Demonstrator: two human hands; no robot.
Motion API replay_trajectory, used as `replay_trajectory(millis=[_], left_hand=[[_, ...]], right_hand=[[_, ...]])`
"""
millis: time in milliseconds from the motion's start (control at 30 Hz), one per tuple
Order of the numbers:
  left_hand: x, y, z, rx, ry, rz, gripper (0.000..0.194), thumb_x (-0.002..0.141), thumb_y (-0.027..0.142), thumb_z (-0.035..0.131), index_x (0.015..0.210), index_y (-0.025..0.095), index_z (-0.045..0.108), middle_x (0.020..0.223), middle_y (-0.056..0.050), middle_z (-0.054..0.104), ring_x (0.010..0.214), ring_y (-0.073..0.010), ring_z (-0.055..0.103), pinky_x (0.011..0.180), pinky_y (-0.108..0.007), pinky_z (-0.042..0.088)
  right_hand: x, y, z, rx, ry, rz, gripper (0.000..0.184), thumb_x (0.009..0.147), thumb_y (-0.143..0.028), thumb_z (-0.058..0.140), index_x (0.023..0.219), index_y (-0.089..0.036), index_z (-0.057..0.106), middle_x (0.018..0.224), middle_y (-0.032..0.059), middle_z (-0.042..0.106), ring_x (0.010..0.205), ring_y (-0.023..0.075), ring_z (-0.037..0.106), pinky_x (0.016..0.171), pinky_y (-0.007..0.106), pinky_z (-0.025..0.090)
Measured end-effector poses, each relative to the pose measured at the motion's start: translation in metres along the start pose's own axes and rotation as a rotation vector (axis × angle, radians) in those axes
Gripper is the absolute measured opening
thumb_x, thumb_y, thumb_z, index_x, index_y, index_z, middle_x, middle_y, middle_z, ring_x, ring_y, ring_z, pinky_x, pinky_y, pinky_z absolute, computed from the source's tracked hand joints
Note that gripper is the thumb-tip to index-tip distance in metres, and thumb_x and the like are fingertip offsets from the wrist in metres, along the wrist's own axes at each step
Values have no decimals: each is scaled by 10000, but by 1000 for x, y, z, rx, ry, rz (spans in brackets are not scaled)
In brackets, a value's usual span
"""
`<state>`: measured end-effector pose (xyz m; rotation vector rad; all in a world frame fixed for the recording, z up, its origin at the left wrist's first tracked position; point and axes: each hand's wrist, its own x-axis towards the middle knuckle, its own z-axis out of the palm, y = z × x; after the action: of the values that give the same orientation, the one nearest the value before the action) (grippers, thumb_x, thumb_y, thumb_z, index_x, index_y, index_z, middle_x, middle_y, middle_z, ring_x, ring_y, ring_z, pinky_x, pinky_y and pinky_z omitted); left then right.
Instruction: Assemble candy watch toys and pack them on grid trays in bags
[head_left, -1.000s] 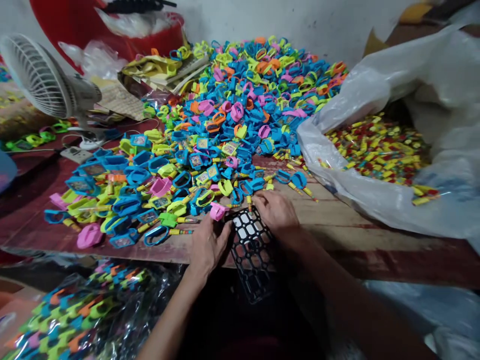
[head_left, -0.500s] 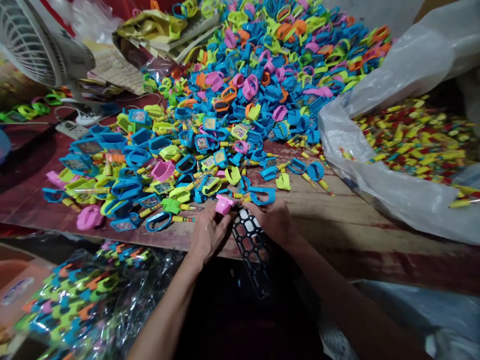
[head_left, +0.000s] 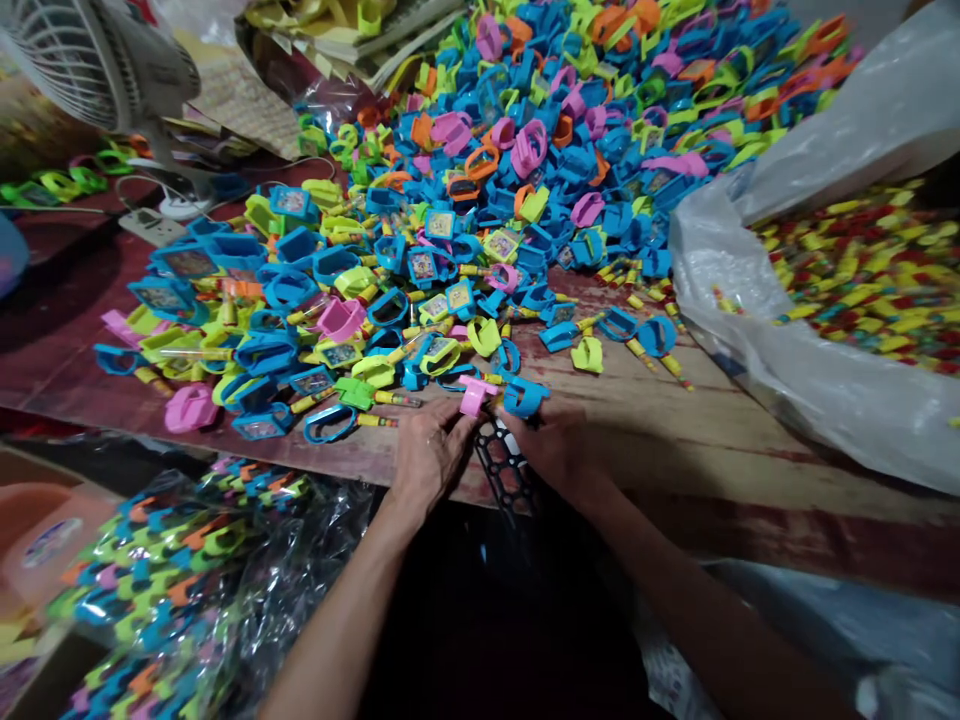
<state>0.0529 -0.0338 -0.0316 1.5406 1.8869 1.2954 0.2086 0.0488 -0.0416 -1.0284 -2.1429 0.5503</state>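
Note:
At the table's front edge, my left hand [head_left: 424, 455] is closed with its fingertips on a pink toy watch [head_left: 474, 397]. My right hand [head_left: 561, 447], close beside it, pinches a blue toy watch [head_left: 523, 398]. Something yellow shows between the two watches, too small to make out. Below and between the hands is a black frame with honeycomb holes [head_left: 501, 455], partly covered by the right hand. Just left of my left hand lie a blue toy watch band [head_left: 330, 424] and a green toy watch [head_left: 355, 393], with yellow-capped tubes by them.
A large heap of coloured toy watches [head_left: 525, 150] covers the back of the wooden table [head_left: 720, 430]. On the right stands a plastic bag [head_left: 712, 250] of small yellow and red tubes [head_left: 862, 290]. A fan [head_left: 97, 70] is at left; bagged watches [head_left: 165, 570] sit below the table.
The blue watch in my right hand has turned, its band now seen more end-on. The pink watch is tilted more upright. The view has shifted slightly, and both hands stay close together.

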Motion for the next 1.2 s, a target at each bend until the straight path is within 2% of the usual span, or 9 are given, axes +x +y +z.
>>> replay_trajectory(millis=[133,333,467,633,767,867,967,1067,1200], left_hand=[[1,1,-3,6,-28,45,156,884,201,631,960,192,767,900,-36,772,797,-198,709,755,-283,537],[0,3,-3,66,-5,65,162,891,217,623,945,211,775,796,-16,758,737,-193,692,716,-282,531],[1,2,-2,50,-33,63,162,890,218,620,943,208,772,798,-21,756,720,-185,682,710,-275,527],[1,2,-1,54,-29,86,158,883,211,603,949,179,744,854,-42,746,750,-182,667,755,-288,519],[1,3,1,56,-26,90,199,849,197,614,1033,152,678,941,-71,720,800,-192,649,769,-299,513],[4,3,2,65,-79,117,142,868,165,547,929,153,675,957,-82,708,873,-203,650,820,-308,507],[8,3,1,57,-106,116,134,859,154,539,865,162,673,925,-68,706,865,-202,654,814,-307,507],[11,4,0,48,-120,71,105,844,180,563,837,174,668,837,-40,689,812,-198,650,771,-302,512],[9,2,4,76,-96,60,162,867,218,550,742,183,647,714,-26,650,783,-205,654,743,-297,515]], right_hand=[[3,-2,2,-102,35,-96,171,833,-286,656,686,-203,674,653,27,704,589,160,614,607,252,431],[8,-4,5,-128,-8,-227,118,849,-174,588,783,-181,686,707,59,703,647,185,634,639,265,443],[12,-3,5,-113,-46,-224,136,865,-213,596,757,-186,673,654,40,682,589,165,601,612,256,430],[9,-4,7,-118,-13,-184,130,861,-186,595,745,-185,654,665,38,682,598,166,603,626,259,433],[5,-6,7,-70,-3,-215,80,860,-152,593,877,-175,668,761,51,709,683,184,638,668,263,460],[6,-8,5,-42,-26,-206,91,858,-153,595,925,-181,650,784,46,700,697,186,633,678,268,471],[8,-9,2,1,-49,-186,47,849,-160,596,869,-190,627,754,32,651,654,167,592,642,262,464],[10,-9,2,57,-45,-224,69,858,-147,571,849,-192,622,765,32,612,683,163,577,640,257,463],[8,-6,5,34,-37,-206,78,855,-135,564,857,-191,619,801,45,636,708,173,596,651,264,472]])
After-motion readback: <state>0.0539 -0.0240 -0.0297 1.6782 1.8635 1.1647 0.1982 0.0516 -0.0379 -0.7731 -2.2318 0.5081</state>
